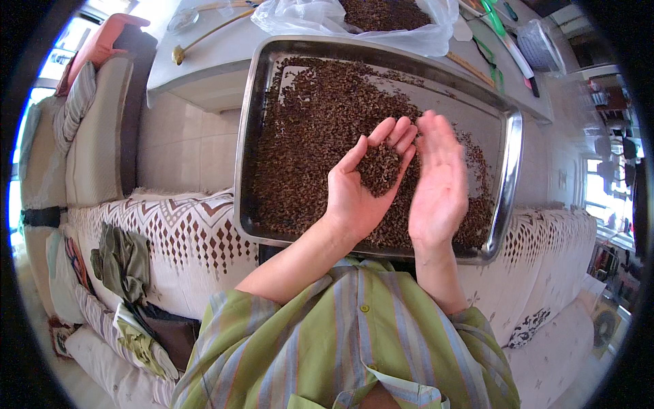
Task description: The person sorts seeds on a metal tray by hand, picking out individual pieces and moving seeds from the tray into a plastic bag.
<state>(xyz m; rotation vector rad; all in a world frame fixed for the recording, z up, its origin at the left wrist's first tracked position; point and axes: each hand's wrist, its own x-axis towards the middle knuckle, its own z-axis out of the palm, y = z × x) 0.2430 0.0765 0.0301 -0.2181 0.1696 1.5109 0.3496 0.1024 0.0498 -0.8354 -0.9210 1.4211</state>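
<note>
A large metal tray (245,138) rests before me, its near edge close to my lap. Loose dark brown dried bits (306,163), like husks or coarse seeds, cover most of its floor, thickest at the left. My left hand (347,199) is cupped palm up above the tray and holds a small heap of the brown bits (380,168). Close at its right, my right hand (438,189) is stretched out flat and slightly blurred, with nothing visible in it. Bare metal shows in the tray's upper right part.
Beyond the tray, a clear plastic bag (296,18) of similar brown material (386,13) lies on a pale table (219,48). A wooden strip (472,69), a green cord (494,66) and a spool (541,48) are at the right. A sofa (194,286) with a patterned cover stands behind me.
</note>
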